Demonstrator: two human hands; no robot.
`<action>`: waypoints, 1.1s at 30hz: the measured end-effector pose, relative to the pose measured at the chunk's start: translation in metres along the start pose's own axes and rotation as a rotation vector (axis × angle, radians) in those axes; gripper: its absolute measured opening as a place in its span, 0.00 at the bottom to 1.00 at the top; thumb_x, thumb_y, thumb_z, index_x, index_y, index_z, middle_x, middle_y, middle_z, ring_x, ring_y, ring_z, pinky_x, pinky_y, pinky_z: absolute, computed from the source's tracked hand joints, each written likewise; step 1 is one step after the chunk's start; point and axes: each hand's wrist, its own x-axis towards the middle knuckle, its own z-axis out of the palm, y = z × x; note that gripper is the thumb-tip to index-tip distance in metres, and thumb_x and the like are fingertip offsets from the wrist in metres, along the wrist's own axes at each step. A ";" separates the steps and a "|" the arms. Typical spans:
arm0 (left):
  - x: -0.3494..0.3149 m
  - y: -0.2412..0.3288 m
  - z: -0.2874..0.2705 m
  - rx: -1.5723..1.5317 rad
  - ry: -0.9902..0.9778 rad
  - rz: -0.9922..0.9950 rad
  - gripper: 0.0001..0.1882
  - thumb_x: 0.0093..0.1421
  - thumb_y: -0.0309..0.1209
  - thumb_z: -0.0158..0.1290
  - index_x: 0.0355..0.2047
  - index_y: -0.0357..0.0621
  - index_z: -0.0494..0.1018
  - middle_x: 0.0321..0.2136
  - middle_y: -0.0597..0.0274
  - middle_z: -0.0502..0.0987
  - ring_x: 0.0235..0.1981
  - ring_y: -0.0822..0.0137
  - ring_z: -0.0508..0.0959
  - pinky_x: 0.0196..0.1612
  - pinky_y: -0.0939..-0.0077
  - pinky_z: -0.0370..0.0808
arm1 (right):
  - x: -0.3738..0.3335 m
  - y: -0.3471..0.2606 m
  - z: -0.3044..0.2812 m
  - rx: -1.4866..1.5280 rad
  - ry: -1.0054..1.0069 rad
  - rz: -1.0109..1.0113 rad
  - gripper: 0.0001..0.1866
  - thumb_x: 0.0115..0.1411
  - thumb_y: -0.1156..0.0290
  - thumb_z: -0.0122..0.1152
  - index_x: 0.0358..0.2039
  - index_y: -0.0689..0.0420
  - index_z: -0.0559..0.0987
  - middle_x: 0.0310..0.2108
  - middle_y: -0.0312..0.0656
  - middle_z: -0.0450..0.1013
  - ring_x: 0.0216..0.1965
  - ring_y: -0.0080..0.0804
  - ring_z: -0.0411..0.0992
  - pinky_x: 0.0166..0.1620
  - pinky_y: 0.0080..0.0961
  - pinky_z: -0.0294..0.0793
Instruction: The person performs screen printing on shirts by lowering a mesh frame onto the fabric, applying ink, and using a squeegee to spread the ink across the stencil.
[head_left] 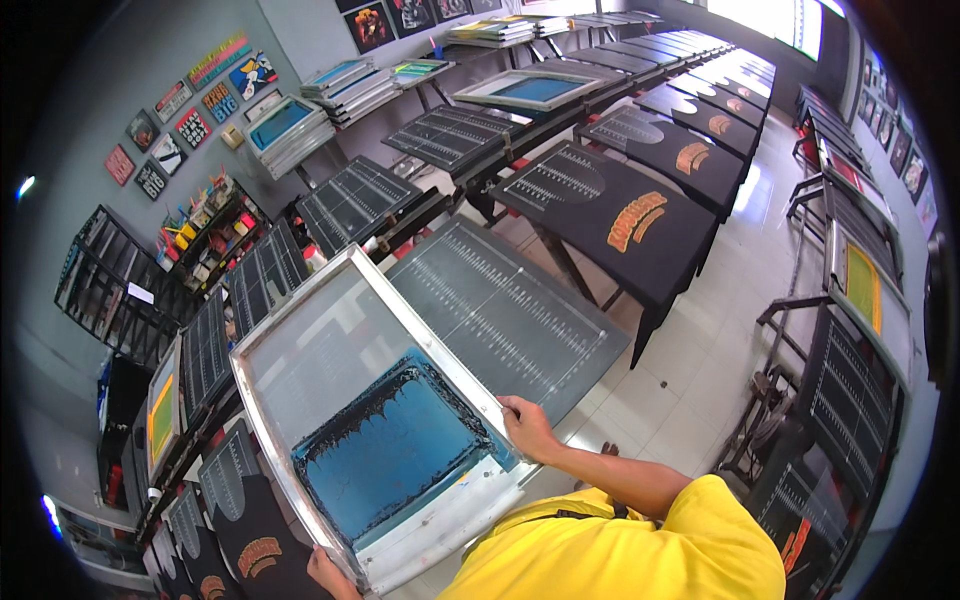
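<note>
A large screen-printing frame point(398, 305) is tilted in front of me, held at its near edge by both hands. Its mesh is pale at the far end. Nearer me lies a blue emulsion area point(390, 460) with dark ink smeared round its border. My right hand point(528, 428) grips the frame's right side, while my left hand point(330, 575), partly cut off by the lower edge, holds the near left corner. Behind the frame, partly covered by it, is a grey printing board point(510, 310) with white ruled marks. What lies directly under the frame is hidden.
Black T-shirts with orange prints lie on boards to the right point(600, 215) and lower left point(255, 520). Stacked screens point(290, 135) stand at the back left, near a shelf of ink containers point(205, 230). Another row of boards point(850, 390) lines the right, across a tiled aisle point(690, 400).
</note>
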 end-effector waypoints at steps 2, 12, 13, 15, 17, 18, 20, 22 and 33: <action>-0.023 0.011 0.037 -0.027 -0.009 0.019 0.17 0.63 0.32 0.47 0.31 0.24 0.73 0.25 0.59 0.75 0.27 0.70 0.72 0.34 0.73 0.69 | 0.020 0.006 -0.042 -0.022 0.026 -0.045 0.14 0.61 0.73 0.49 0.45 0.61 0.77 0.36 0.55 0.76 0.39 0.47 0.76 0.43 0.32 0.73; -0.163 0.074 0.224 -0.059 -0.179 0.068 0.17 0.64 0.32 0.48 0.31 0.25 0.75 0.24 0.63 0.75 0.26 0.73 0.70 0.32 0.75 0.67 | 0.092 0.047 -0.266 -0.100 0.197 -0.099 0.14 0.60 0.76 0.51 0.45 0.65 0.77 0.27 0.44 0.76 0.28 0.24 0.71 0.34 0.22 0.70; -0.173 0.080 0.241 -0.084 -0.198 0.052 0.17 0.64 0.32 0.48 0.31 0.25 0.75 0.25 0.62 0.75 0.26 0.73 0.70 0.33 0.75 0.67 | 0.101 0.056 -0.284 -0.092 0.205 -0.098 0.14 0.60 0.76 0.51 0.45 0.66 0.77 0.27 0.42 0.76 0.27 0.23 0.70 0.34 0.21 0.70; -0.191 0.089 0.273 -0.136 -0.240 0.023 0.17 0.64 0.32 0.47 0.31 0.25 0.75 0.25 0.62 0.75 0.27 0.72 0.70 0.34 0.75 0.67 | 0.117 0.061 -0.317 -0.097 0.223 -0.046 0.13 0.59 0.77 0.53 0.43 0.64 0.78 0.29 0.48 0.77 0.30 0.31 0.74 0.37 0.27 0.72; -0.207 0.096 0.304 -0.188 -0.284 -0.003 0.17 0.64 0.32 0.47 0.31 0.26 0.75 0.26 0.61 0.75 0.27 0.72 0.71 0.35 0.74 0.67 | 0.138 0.073 -0.350 -0.131 0.232 -0.056 0.12 0.58 0.77 0.53 0.42 0.64 0.79 0.29 0.48 0.77 0.30 0.29 0.74 0.36 0.25 0.72; -0.216 0.100 0.321 -0.156 -0.282 0.018 0.16 0.64 0.32 0.46 0.32 0.26 0.75 0.27 0.61 0.76 0.28 0.71 0.71 0.36 0.74 0.68 | 0.149 0.077 -0.365 -0.143 0.245 -0.063 0.12 0.58 0.77 0.53 0.42 0.64 0.79 0.29 0.47 0.77 0.29 0.28 0.74 0.36 0.24 0.72; -0.237 0.109 0.354 -0.175 -0.264 -0.002 0.16 0.64 0.31 0.47 0.35 0.25 0.74 0.28 0.60 0.76 0.30 0.71 0.71 0.37 0.74 0.68 | 0.171 0.084 -0.396 -0.149 0.274 -0.091 0.12 0.58 0.78 0.53 0.41 0.65 0.79 0.27 0.46 0.77 0.28 0.25 0.74 0.34 0.22 0.71; -0.247 0.102 0.386 -0.127 -0.312 0.016 0.16 0.64 0.31 0.47 0.39 0.25 0.74 0.32 0.58 0.77 0.32 0.70 0.72 0.40 0.74 0.68 | 0.197 0.093 -0.426 -0.162 0.299 -0.124 0.11 0.57 0.78 0.54 0.40 0.65 0.79 0.26 0.46 0.77 0.28 0.25 0.73 0.34 0.22 0.71; -0.366 0.134 0.547 -0.300 -0.320 -0.135 0.13 0.62 0.28 0.49 0.41 0.28 0.74 0.33 0.59 0.77 0.35 0.72 0.74 0.40 0.78 0.69 | 0.308 0.119 -0.584 -0.199 0.265 -0.051 0.12 0.57 0.80 0.52 0.41 0.67 0.78 0.27 0.37 0.75 0.28 0.19 0.70 0.34 0.18 0.69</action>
